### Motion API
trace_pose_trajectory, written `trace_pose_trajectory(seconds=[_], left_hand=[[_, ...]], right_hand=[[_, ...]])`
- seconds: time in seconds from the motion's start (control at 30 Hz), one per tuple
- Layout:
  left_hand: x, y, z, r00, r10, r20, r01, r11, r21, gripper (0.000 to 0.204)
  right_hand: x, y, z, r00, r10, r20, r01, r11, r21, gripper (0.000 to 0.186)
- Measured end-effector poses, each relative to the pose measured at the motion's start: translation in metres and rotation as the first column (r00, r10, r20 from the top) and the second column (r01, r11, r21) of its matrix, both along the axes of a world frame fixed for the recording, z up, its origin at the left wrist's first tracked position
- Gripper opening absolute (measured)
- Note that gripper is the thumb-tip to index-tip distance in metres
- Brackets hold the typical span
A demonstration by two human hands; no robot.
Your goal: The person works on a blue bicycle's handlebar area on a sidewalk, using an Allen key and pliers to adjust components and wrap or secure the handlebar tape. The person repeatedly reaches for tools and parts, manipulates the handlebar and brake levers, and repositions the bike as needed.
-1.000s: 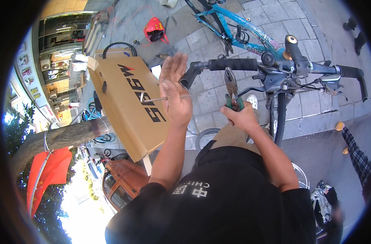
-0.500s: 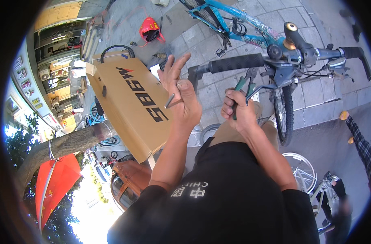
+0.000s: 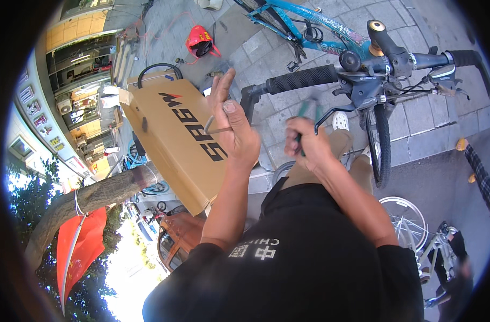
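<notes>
My left hand (image 3: 239, 134) is raised with its fingers stretched up. Under its thumb it grips a thin bent metal rod (image 3: 219, 130), which looks like a hex key. My right hand (image 3: 313, 144) is closed round green-handled pliers (image 3: 311, 110); their jaw end is smeared by motion. Just beyond the pliers is the handlebar of a blue bicycle, with a black rubber grip (image 3: 301, 79). The black brake lever (image 3: 330, 111) reaches down close to my right hand, and I cannot tell whether they touch.
A large cardboard box (image 3: 175, 145) stands to the left. The bicycle's front wheel (image 3: 379, 145) is at the right, near my legs. A red helmet-like item (image 3: 199, 41) lies on the paving. At the lower right are a white-rimmed wheel (image 3: 403, 220) and a person's plaid sleeve (image 3: 483, 185).
My right hand has shifted a little left with the pliers, which have blurred. The rod in my left hand has turned, so its bend shows. The whole view has shifted slightly.
</notes>
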State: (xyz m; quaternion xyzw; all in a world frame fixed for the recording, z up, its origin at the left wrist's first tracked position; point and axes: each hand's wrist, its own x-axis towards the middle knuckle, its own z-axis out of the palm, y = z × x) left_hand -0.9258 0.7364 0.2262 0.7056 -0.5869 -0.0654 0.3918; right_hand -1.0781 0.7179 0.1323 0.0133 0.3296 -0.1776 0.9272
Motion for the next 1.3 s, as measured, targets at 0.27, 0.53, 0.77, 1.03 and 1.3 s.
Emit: trace_pose_trajectory(seconds=[0.27, 0.53, 0.77, 1.03, 1.3], left_hand=[[0.002, -0.007, -0.008, 0.995, 0.089, -0.051, -0.09, 0.995, -0.033, 0.067], [0.001, -0.004, -0.007, 0.998, 0.056, -0.005, -0.056, 0.997, -0.053, 0.072], [0.018, -0.003, -0.013, 1.0, 0.027, 0.004, -0.026, 0.998, -0.06, 0.073], [0.018, -0.003, -0.011, 0.986, 0.038, -0.163, -0.046, 0.998, -0.048, 0.074], [0.028, -0.005, -0.021, 0.984, 0.013, -0.177, -0.024, 0.998, -0.058, 0.075]], right_hand=[[-0.032, 0.009, -0.013, 0.863, 0.356, -0.358, -0.488, 0.769, -0.412, 0.016], [-0.039, 0.027, -0.037, 0.928, 0.18, -0.326, -0.371, 0.534, -0.76, 0.018], [0.029, 0.022, -0.001, 0.854, 0.417, -0.31, -0.518, 0.728, -0.448, 0.022], [0.027, 0.015, -0.019, 0.816, 0.299, -0.494, -0.568, 0.569, -0.594, 0.024], [-0.006, 0.011, -0.024, 0.788, 0.39, -0.477, -0.614, 0.562, -0.555, 0.023]])
